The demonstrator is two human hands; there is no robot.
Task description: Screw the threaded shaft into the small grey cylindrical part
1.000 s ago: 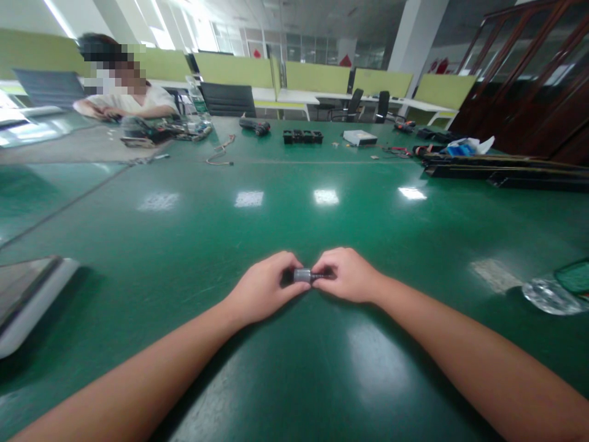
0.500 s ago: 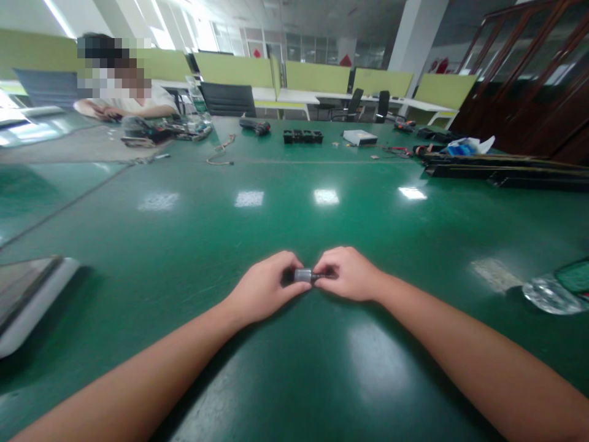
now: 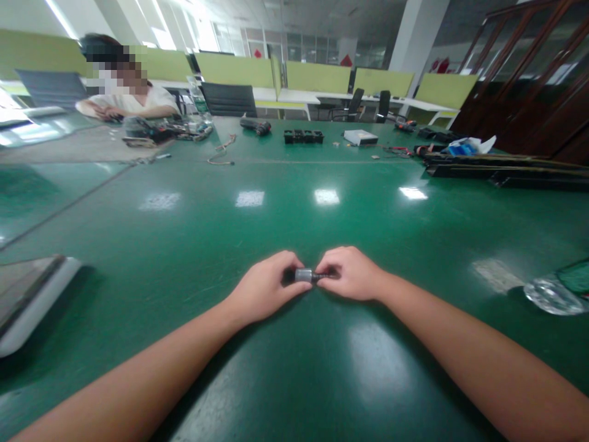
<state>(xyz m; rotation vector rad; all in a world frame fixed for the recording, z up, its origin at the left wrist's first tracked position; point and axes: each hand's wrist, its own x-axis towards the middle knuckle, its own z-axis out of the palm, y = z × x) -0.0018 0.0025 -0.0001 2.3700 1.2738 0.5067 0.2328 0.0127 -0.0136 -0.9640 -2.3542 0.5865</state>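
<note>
Low over the green table, both hands meet on a small silver-grey metal cylinder point(image 3: 303, 275) with a thin dark shaft that looks like a small motor. My left hand point(image 3: 269, 287) is closed round the cylinder, thumb on the near side and fingers on the far side. From the right, my right hand point(image 3: 352, 274) pinches the dark shaft point(image 3: 320, 277) between thumb and fingertips. The piece lies sideways, its shaft toward my right hand. Fingers hide part of both ends.
A grey-edged flat object point(image 3: 34, 294) lies at left, a clear plastic bottle point(image 3: 554, 294) at right. Farther back are a black block point(image 3: 304, 136), a silver box point(image 3: 360, 137), a cable point(image 3: 221, 153) and long black strips point(image 3: 506, 169). A person point(image 3: 133, 104) sits at far left.
</note>
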